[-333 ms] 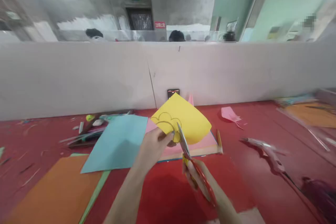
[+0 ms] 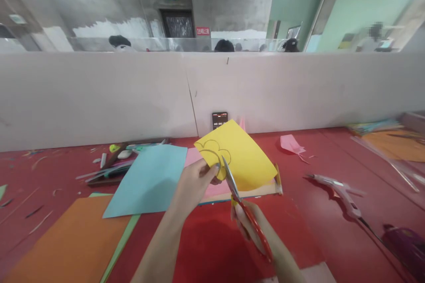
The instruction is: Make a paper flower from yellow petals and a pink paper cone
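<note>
My left hand [image 2: 195,181] pinches the near edge of a yellow paper sheet [image 2: 244,154] with a flower outline drawn on it, holding it above the red table [image 2: 332,239]. My right hand [image 2: 250,225] grips red-handled scissors [image 2: 242,203]. Their blades point up into the yellow sheet beside the drawn outline, close to my left fingertips.
A light blue sheet [image 2: 149,179], pink sheets [image 2: 212,190], an orange sheet [image 2: 69,243] and a green strip lie on the table. Pens and scraps sit at the left, a glue gun [image 2: 338,188] at the right, a phone [image 2: 219,120] against the white partition. Several people's heads show behind it.
The yellow sheet has turned slightly and shifted right. The scissors have moved a little further into the paper. The view is steadier.
</note>
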Demonstrator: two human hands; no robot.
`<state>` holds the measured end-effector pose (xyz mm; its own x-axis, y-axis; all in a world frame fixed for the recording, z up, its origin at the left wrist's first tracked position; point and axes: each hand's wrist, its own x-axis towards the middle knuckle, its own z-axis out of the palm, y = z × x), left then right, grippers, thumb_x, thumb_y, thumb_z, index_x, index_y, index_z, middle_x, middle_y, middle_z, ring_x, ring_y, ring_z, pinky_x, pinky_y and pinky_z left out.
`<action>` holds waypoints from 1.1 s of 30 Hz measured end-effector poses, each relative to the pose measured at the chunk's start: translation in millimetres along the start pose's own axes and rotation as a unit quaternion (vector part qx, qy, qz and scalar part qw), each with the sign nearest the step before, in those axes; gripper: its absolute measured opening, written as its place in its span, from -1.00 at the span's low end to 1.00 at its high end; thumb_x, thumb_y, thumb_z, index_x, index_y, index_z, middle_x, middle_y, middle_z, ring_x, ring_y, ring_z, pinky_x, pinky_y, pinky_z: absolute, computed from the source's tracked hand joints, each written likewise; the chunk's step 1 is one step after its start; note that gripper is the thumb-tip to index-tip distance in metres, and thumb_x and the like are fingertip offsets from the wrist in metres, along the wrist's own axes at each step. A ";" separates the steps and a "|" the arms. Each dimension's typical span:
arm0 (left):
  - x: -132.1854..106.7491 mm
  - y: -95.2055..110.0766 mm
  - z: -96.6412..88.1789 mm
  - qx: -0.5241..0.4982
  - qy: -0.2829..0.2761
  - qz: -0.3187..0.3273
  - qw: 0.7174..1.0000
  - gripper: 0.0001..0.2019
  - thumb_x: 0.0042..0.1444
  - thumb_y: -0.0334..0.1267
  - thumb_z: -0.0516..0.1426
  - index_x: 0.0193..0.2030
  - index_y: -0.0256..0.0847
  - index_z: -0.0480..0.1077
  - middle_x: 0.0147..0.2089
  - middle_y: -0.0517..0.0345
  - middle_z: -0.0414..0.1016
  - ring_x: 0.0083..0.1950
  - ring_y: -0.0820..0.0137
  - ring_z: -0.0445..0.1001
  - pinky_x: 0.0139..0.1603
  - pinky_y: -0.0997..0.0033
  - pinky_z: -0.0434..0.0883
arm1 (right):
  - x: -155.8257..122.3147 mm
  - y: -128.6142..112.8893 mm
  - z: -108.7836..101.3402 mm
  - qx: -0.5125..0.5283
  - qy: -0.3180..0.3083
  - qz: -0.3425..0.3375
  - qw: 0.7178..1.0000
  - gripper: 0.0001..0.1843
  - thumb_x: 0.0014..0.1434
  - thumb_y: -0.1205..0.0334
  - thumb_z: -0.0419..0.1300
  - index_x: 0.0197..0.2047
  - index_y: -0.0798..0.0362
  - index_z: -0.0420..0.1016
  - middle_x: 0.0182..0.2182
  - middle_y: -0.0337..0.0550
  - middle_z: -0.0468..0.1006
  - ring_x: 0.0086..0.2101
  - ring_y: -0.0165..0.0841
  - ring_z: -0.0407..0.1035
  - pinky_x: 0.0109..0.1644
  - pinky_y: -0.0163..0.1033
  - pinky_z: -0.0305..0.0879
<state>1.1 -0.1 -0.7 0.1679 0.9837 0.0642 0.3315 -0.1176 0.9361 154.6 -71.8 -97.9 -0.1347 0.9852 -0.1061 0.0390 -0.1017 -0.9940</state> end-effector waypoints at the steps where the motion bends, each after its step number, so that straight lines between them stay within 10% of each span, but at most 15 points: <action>1: 0.2 0.0 0.3 0.003 0.001 0.000 1.000 -0.83 0.03 -0.19 0.06 -0.42 -0.24 0.38 -0.49 0.21 0.49 -0.42 0.38 0.49 -0.35 0.45 0.42 | 0.2 -2.0 -0.3 -0.014 -0.007 -0.003 1.000 -0.51 0.12 -0.22 -0.06 -0.40 0.07 0.28 -0.70 -0.38 0.15 -0.65 -0.51 0.01 -0.55 -0.36 -0.04; 33: 3.2 0.5 0.8 0.027 0.025 -0.017 0.999 -0.75 0.07 -0.11 0.00 -0.51 -0.20 0.28 -0.56 0.25 0.41 -0.52 0.43 0.43 -0.45 0.50 0.35 | 3.8 -7.0 -2.3 -0.075 -0.016 -0.041 0.996 -0.49 0.11 -0.25 -0.10 -0.46 0.05 0.25 -0.65 -0.32 0.15 -0.60 -0.45 0.10 -0.56 -0.34 0.05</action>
<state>2.6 2.9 -0.3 0.1088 0.9928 0.0506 0.3861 -0.0891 0.9182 156.2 -67.0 -91.3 -0.1751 0.9842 -0.0275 0.1737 0.0034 -0.9848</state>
